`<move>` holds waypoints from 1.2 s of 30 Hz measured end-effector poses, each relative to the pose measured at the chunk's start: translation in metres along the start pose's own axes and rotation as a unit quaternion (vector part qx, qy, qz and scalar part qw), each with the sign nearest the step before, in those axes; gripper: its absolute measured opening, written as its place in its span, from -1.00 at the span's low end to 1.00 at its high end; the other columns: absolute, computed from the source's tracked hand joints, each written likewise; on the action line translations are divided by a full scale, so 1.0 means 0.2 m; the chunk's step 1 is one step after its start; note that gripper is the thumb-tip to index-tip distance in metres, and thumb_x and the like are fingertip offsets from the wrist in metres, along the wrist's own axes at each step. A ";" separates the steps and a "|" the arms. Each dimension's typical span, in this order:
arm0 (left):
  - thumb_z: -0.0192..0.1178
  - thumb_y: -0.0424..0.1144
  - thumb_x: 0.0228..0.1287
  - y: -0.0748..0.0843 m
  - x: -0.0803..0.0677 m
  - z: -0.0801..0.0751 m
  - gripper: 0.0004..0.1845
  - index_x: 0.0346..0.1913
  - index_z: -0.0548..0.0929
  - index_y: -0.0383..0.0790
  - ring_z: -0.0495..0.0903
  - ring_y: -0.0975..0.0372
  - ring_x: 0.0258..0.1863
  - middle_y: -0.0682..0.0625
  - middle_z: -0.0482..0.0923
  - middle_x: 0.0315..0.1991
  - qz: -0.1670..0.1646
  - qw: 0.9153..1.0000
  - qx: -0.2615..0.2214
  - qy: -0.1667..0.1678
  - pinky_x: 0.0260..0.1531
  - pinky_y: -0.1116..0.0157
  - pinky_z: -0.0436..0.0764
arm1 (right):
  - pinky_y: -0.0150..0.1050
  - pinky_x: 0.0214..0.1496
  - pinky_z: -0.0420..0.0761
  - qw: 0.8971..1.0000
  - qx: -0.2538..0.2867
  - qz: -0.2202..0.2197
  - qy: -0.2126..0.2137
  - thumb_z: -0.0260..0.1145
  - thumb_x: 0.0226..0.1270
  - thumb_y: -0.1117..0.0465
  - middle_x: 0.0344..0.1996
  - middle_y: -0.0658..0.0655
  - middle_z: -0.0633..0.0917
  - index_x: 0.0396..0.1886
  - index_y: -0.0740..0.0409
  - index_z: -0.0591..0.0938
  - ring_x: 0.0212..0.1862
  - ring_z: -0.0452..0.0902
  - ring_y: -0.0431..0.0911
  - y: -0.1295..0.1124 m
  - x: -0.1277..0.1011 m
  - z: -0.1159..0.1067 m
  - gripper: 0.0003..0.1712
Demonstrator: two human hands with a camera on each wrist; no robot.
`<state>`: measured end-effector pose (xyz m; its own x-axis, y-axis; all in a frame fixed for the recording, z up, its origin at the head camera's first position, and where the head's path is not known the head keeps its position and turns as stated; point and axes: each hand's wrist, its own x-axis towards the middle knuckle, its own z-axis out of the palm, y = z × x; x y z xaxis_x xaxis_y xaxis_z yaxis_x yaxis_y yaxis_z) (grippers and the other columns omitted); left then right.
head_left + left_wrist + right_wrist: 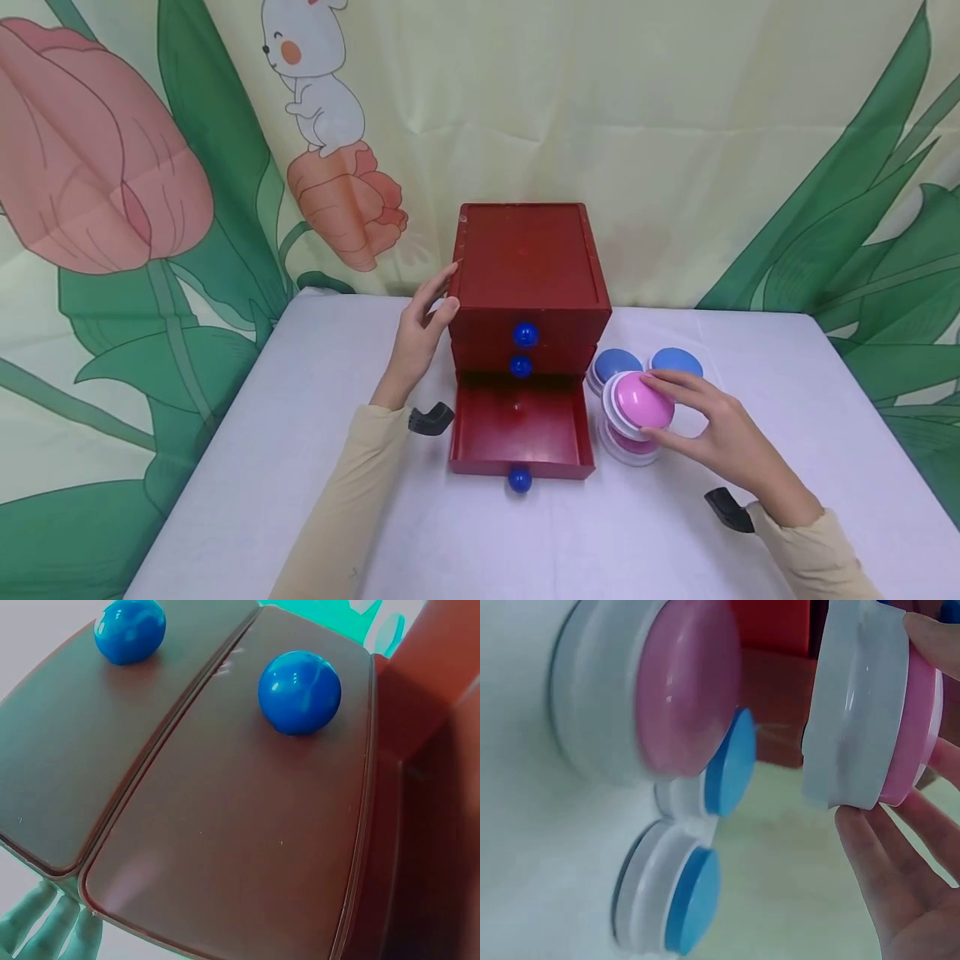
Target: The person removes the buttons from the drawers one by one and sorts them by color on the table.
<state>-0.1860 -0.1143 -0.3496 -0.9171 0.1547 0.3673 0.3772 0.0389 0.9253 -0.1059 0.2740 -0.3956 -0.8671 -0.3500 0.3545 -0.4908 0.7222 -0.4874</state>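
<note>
I am working at a white table (262, 467) set before a curtain (675, 125) printed with tulips and a mouse. On it is standing a red chest (528, 275) of 3 drawers, the bottom drawer (517, 425) pulled out, and my left hand (420, 337) is resting on its left side with fingers relaxed, gripping nothing. My right hand (712, 429) is pinching a pink domed lid (637, 404), tilted, just right of the drawer, beside 2 blue ones (645, 364) and another pink. It is looking light, stiff and slippery, so I am taking it by the white rim.
</note>
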 end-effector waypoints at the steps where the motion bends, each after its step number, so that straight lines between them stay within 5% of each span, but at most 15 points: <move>1: 0.01 -0.28 0.46 0.00 0.00 0.00 -0.44 0.49 0.30 -0.19 0.33 0.15 0.40 -0.08 0.31 0.43 0.002 1.000 -0.001 0.000 0.32 0.01 0.41 | -0.72 0.01 0.36 1.000 -0.001 0.004 0.002 0.70 -0.17 0.16 0.19 0.12 0.60 0.27 -0.06 0.61 0.18 0.53 0.10 0.01 0.00 0.00 -0.14; 8: 0.01 -0.30 0.46 -0.01 -0.01 -0.01 -0.44 0.49 0.30 -0.19 0.33 0.17 0.41 -0.08 0.30 0.43 -0.002 1.000 -0.004 0.000 0.33 0.03 0.41 | -0.77 0.06 0.26 1.000 -0.009 0.020 0.008 0.69 -0.15 0.14 0.18 0.10 0.61 0.27 -0.08 0.60 0.24 0.40 -0.37 0.08 -0.06 -0.02 -0.15; 14: 0.02 -0.30 0.47 -0.01 0.00 -0.01 -0.45 0.48 0.31 -0.19 0.34 0.17 0.40 -0.08 0.32 0.42 -0.001 1.000 -0.004 0.004 0.32 0.03 0.42 | -0.78 0.06 0.20 0.999 -0.020 0.030 0.011 0.68 -0.13 0.13 0.16 0.12 0.61 0.29 -0.07 0.59 0.21 0.48 0.01 0.13 -0.09 -0.04 -0.13; 21: 0.03 -0.24 0.48 -0.01 0.01 0.00 -0.44 0.49 0.30 -0.16 0.32 0.18 0.41 -0.05 0.31 0.43 0.001 1.000 0.000 0.002 0.33 0.02 0.41 | -0.81 0.05 0.18 0.999 -0.002 0.039 0.020 0.68 -0.13 0.17 0.15 0.12 0.61 0.29 -0.06 0.58 0.21 0.20 -0.67 0.16 -0.12 -0.06 -0.13; 36: 0.02 -0.26 0.47 -0.01 0.00 0.01 -0.45 0.49 0.31 -0.17 0.33 0.15 0.40 -0.07 0.31 0.43 0.001 1.000 -0.006 0.005 0.32 0.02 0.41 | -0.85 0.07 0.11 0.998 -0.006 0.051 0.020 0.68 -0.13 0.20 0.16 0.25 0.59 0.29 0.02 0.57 0.20 0.09 -0.76 0.29 -0.20 -0.10 -0.13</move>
<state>-0.1856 -0.1125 -0.3519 -0.9178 0.1448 0.3697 0.3772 0.0277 0.9257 -0.0979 0.3418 -0.4220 -0.9082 -0.2502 0.3355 -0.3990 0.7597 -0.5135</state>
